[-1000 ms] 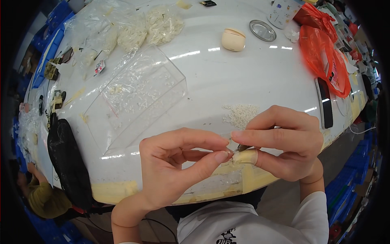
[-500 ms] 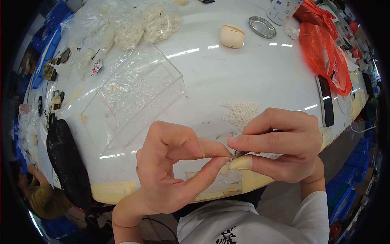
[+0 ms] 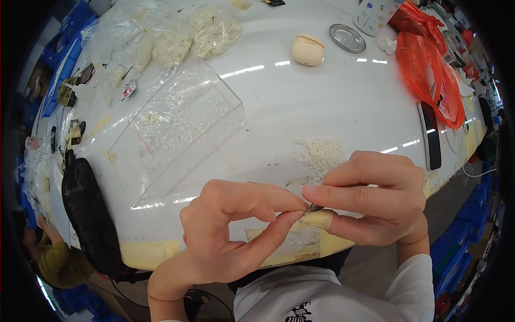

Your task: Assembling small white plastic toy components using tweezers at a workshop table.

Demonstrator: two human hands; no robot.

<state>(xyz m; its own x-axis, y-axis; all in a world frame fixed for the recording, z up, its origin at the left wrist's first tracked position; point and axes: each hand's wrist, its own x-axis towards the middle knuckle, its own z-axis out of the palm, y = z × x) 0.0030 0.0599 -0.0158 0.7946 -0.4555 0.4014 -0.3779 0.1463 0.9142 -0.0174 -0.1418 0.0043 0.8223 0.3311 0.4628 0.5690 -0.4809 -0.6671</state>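
Head view, left hand (image 3: 236, 233): pinching a tiny thing (image 3: 307, 212).
Right hand (image 3: 370, 199): pinching a dark thing (image 3: 316, 207).
White bits (image 3: 321, 154): twelve o'clock from both.

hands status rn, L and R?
Left hand: pinched shut at thumb and fingertip; anything between them is too small to make out.
Right hand: closed on a small dark tool, mostly hidden by the fingers.

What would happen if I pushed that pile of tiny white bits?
The pile of tiny white bits would probably spread apart, since loose pieces already lie scattered at its edges. They'd likely slide easily, because the table looks smooth and shiny. Each bit is probably very light, being so small.
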